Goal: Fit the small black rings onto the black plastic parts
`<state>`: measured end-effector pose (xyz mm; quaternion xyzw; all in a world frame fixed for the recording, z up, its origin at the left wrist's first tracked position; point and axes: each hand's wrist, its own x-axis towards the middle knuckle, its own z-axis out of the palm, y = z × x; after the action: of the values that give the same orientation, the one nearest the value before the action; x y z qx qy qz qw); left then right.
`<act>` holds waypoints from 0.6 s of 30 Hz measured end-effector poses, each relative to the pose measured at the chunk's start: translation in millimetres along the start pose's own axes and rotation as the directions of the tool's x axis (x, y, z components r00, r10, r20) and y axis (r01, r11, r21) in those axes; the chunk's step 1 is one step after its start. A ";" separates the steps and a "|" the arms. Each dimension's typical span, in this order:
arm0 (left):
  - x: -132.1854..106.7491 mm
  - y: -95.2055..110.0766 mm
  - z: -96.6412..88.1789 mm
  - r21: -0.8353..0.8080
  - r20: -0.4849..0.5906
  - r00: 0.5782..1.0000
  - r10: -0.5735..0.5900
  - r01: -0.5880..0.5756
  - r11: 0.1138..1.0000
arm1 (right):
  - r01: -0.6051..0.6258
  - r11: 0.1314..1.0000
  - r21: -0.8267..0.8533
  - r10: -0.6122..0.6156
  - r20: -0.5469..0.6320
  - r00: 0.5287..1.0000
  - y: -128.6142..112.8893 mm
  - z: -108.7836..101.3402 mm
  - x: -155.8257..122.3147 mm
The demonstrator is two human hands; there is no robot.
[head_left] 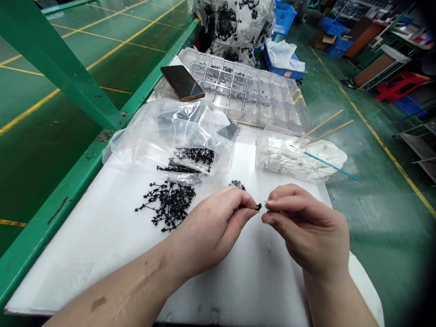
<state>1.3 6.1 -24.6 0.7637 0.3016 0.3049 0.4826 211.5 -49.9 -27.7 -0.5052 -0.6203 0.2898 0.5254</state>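
Over the white tabletop, my left hand pinches a small black plastic part, its tip poking out past the thumb and forefinger. Facing it, my right hand has thumb and fingers pressed together; what they hold is too small to make out. The two sets of fingertips are close together with a narrow gap. Just beyond my left hand lies a small cluster of tiny ring-shaped pieces. To its left spreads a loose pile of thin black stick-like parts.
Behind the pile, a clear plastic bag holds more black parts. A phone rests by a clear compartment tray. At right, a clear box holds white cloth and thin sticks. A green frame edges the left; a person sits ahead.
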 end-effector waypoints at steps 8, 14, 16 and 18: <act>-0.8 0.0 1.9 0.045 0.034 0.999 0.014 -0.015 0.999 | -0.015 0.998 -0.064 0.016 0.024 1.000 1.0 -0.3 -2.2; -1.3 -3.3 2.4 0.067 0.015 0.997 0.079 -0.079 0.995 | -0.070 0.997 -0.013 0.071 0.054 0.996 1.6 1.8 2.1; -1.5 -5.6 3.4 0.059 0.004 0.994 0.107 -0.107 0.992 | -0.101 0.995 0.001 0.101 0.071 0.992 1.5 1.6 3.6; -2.1 -8.1 4.7 0.064 -0.017 0.992 0.121 -0.120 0.991 | -0.104 0.994 -0.017 0.105 0.110 0.988 1.9 0.4 4.1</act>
<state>2.2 4.8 -34.1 0.7921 0.2695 0.3317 0.4357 212.0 -45.4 -28.0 -0.5229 -0.6227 0.3410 0.4717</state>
